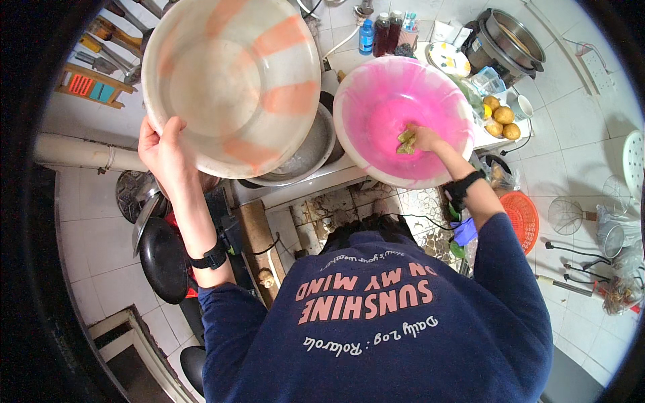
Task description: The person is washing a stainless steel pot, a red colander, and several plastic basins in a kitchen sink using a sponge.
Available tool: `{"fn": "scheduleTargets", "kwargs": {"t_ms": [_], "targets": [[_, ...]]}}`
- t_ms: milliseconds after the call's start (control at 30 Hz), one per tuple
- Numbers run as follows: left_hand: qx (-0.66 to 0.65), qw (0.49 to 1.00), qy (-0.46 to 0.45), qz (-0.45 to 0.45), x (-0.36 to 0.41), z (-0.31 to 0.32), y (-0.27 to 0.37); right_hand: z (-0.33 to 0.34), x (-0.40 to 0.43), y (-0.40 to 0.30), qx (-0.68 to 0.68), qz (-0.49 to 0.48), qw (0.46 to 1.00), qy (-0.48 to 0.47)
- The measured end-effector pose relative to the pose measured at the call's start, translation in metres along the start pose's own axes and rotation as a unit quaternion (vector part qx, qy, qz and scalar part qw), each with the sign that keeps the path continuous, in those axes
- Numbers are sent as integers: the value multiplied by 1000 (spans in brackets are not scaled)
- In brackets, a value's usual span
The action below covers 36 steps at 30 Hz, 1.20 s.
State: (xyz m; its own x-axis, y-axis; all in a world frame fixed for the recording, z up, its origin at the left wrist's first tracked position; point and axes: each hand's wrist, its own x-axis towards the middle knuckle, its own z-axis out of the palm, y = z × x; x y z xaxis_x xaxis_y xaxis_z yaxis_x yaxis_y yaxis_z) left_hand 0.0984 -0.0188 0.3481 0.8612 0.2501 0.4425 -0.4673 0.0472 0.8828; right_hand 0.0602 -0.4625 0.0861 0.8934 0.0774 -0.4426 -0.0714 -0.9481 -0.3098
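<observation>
My left hand (162, 151) grips the rim of a large whitish plastic basin (214, 85) with faded orange stripes, thumb on the inside. The basin is tipped so its inside faces the camera, and it hides part of a metal pan (302, 158) beneath. My right hand (427, 139) reaches into a pink and white plastic basin (363, 146). Crumpled in its fingers is a greenish-yellow cloth or scouring pad (406, 143), close to the basin's inner bottom. What supports the pink basin is hidden.
Back right are potatoes (504, 115), a cup (522, 107), an electric cooker (496, 50) and several bottles (381, 34). An orange-red colander (521, 221) is by my right arm. A black frying pan (164, 262) hangs left, below utensils and a wooden grater (94, 85).
</observation>
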Motion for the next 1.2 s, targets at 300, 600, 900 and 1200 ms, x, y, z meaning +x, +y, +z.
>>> {"fn": "scheduleTargets", "kwargs": {"t_ms": [300, 600, 900, 1200], "targets": [[43, 999, 0, 8, -9, -15, 2, 45, 19, -11, -169, 105, 979, -44], [26, 1000, 13, 2, -18, 5, 10, -16, 6, -1, 231, 107, 955, 154], [68, 998, 3, 17, -24, 15, 7, -57, -38, 66, 47, 256, 894, 365], [117, 993, -3, 34, -32, 12, 22, -30, -95, 97, 449, 234, 862, 29]]}}
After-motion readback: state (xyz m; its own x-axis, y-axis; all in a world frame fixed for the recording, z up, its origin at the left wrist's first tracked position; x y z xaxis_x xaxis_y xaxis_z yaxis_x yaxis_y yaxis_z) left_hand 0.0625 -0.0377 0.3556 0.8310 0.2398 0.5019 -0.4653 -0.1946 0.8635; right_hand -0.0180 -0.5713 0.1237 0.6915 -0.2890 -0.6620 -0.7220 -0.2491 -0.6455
